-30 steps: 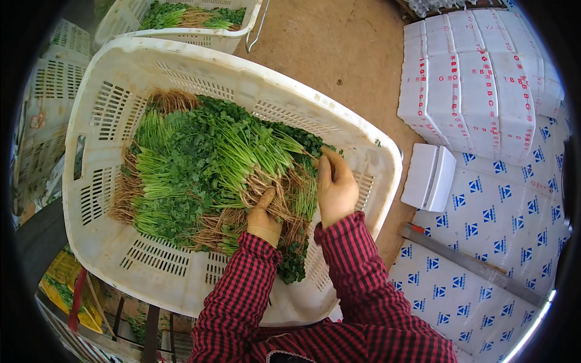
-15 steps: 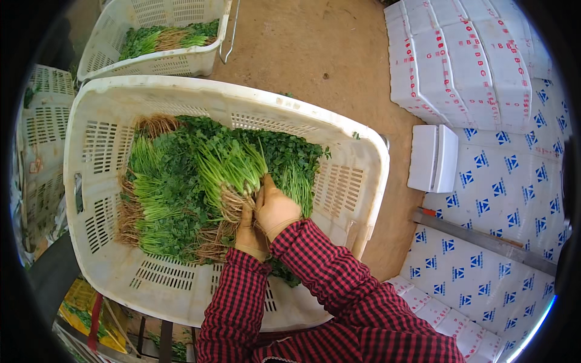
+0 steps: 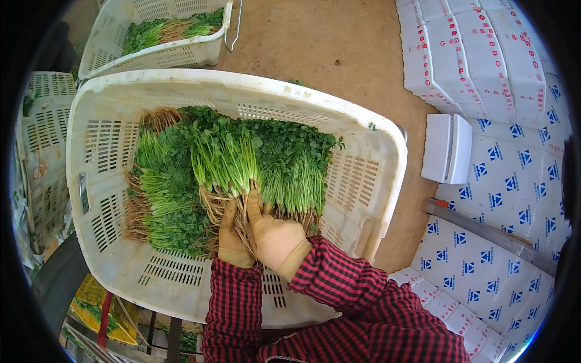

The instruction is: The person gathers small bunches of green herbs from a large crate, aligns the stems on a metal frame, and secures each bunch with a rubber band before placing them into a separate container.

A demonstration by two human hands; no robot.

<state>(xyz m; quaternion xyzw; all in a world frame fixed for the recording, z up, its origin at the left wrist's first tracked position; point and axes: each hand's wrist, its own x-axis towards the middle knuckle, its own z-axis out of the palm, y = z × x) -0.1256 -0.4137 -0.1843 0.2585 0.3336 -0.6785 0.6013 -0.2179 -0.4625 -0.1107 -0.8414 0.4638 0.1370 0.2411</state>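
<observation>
Together, your two gloved hands, the left hand (image 3: 233, 239) and the right hand (image 3: 275, 236), press side by side on the pale tangled roots of one bunch of green leafy herbs (image 3: 227, 160), fingers curled loosely around the root end, in the middle of the large white slotted plastic crate (image 3: 375, 181). Several such bunches lie packed in rows there, leaves dark green, stems light green, roots straw-brown, while a second white crate (image 3: 175, 54) holding more greens sits beyond on the brown floor (image 3: 321, 54).
</observation>
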